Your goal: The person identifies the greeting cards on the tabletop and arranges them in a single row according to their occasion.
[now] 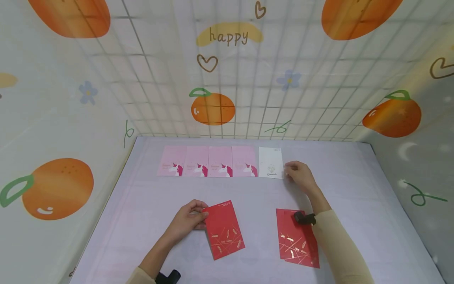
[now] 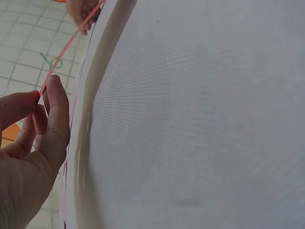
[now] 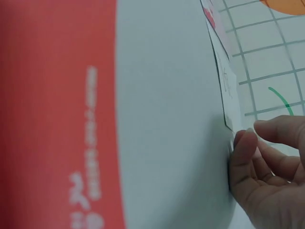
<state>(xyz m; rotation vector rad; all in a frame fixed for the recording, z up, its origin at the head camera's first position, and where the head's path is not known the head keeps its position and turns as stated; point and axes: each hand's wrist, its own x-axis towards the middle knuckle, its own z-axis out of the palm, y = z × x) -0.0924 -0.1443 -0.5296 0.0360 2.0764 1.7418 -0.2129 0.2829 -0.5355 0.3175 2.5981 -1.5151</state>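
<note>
My left hand (image 1: 188, 217) pinches a red card (image 1: 226, 232) by its upper left edge, between thumb and fingers. The card has gold feather prints and is tilted; in the left wrist view it appears edge-on as a thin red strip (image 2: 64, 50). My right hand (image 1: 301, 175) is beside the right edge of a white card (image 1: 270, 163) with a diamond drawing. Its fingers are loosely bent, with the fingertips at or very near that edge. Below the right forearm lie overlapping red cards (image 1: 294, 236), partly covered by the black wrist camera and the sleeve.
Several pink unicorn cards (image 1: 196, 161) stand in a row left of the white card, near the back of the white-covered table (image 1: 142, 205). Behind it rises a grid-backed curtain (image 1: 248, 79) with orange prints. Printed side walls (image 1: 46, 130) flank the table.
</note>
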